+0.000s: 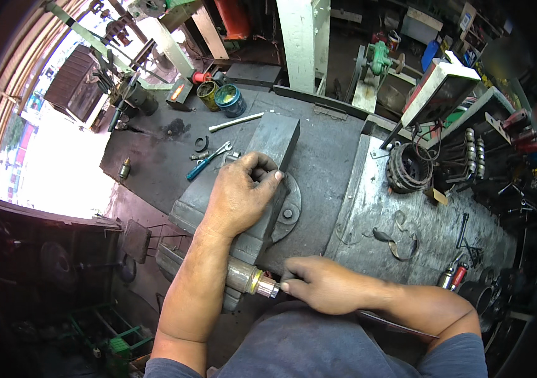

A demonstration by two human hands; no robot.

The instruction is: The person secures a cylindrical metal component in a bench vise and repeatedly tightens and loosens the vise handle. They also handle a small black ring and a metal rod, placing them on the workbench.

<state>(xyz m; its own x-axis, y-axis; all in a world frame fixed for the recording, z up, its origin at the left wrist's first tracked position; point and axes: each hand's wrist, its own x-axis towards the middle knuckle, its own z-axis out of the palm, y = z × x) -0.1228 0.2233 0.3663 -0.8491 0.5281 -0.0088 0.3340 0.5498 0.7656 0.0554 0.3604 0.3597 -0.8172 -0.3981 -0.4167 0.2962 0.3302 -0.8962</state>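
Currently the left hand point(238, 196) is hovering over or resting on the grey vise point(278, 129), fingers curling and thumb drawing in toward them; can't tell if it's pinching anything. The right hand point(324, 285) is bending its fingers inward at the near side, thumb and forefinger closing in at the toothed end of the cylindrical metal part point(241, 275); what sits between them is too small to tell. That part is lying sideways at the vise's near end, teeth pointing right, seemingly between the jaws.

Farther out, left of the vise, a blue-handled ratchet point(208, 162) and a black ring point(201, 144) are lying on the dark bench point(155, 148), a pale rod point(235, 121) lying beyond them. A blue tin point(231, 103) and a yellowish tin point(206, 96) are standing side by side at the far left. On the right, a metal-topped table point(364, 242) is holding a loose strap point(405, 252), a round ribbed part point(400, 181) farther back, and a red-handled tool point(460, 275) nearer the right edge.
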